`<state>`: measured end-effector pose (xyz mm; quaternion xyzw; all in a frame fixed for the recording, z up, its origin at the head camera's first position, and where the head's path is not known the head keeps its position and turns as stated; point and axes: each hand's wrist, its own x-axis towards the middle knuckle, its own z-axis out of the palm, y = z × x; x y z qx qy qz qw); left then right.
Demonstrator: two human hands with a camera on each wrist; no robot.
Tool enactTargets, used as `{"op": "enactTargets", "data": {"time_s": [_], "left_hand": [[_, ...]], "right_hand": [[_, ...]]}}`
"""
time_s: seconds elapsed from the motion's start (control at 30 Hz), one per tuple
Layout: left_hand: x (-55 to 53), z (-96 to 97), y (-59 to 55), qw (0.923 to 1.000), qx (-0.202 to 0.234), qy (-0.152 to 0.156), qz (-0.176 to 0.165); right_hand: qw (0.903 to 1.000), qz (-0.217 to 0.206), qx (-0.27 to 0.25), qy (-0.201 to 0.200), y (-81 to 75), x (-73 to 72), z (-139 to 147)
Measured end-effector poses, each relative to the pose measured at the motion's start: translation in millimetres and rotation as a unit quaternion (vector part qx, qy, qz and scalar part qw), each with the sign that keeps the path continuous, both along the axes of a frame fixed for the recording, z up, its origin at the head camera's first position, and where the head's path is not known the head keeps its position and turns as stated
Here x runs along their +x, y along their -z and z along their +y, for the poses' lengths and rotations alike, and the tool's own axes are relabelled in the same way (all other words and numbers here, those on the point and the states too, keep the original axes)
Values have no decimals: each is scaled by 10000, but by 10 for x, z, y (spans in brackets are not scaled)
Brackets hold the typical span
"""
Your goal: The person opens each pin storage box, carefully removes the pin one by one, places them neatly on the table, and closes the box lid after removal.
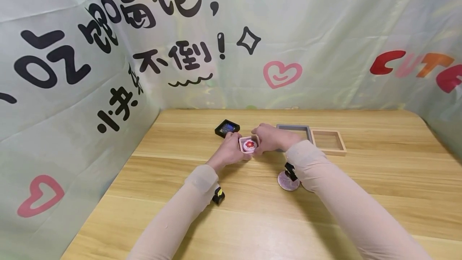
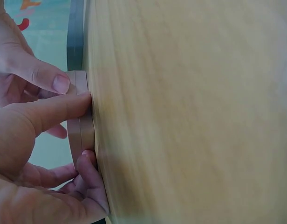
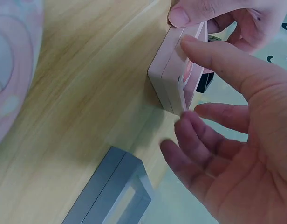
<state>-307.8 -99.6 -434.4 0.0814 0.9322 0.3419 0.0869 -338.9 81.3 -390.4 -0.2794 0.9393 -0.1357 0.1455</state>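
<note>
A small pink square frame [image 1: 249,137] stands on the wooden table between both hands, with a round white badge [image 1: 250,145] bearing a red flower inside it. My left hand [image 1: 230,148] grips the frame's left side, its thumb on the near edge and other fingers at the far corner. From the right, my right hand [image 1: 271,136] pinches the frame, the thumb on one side and fingertips at the corner in the right wrist view. That view also shows the frame's side wall [image 3: 169,70] with a seam along it.
A black frame [image 1: 227,128] with something bluish inside lies behind the left hand. To the right are a grey frame [image 1: 293,126], partly behind the right hand, and a light wooden frame [image 1: 329,152]. A pinkish-purple disc [image 1: 288,183] lies under the right wrist. Fabric walls surround the table.
</note>
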Motion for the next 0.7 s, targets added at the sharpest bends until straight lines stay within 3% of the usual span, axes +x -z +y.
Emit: {"op": "enactTargets", "data": {"time_s": [0.27, 0.7], "left_hand": [[2, -10, -7, 9999, 34, 76, 60], [0, -24, -19, 9999, 105, 97, 0]], "right_hand": [[9990, 326, -8, -307, 29, -2, -66], [9988, -25, -312, -364, 42, -25, -89]]}}
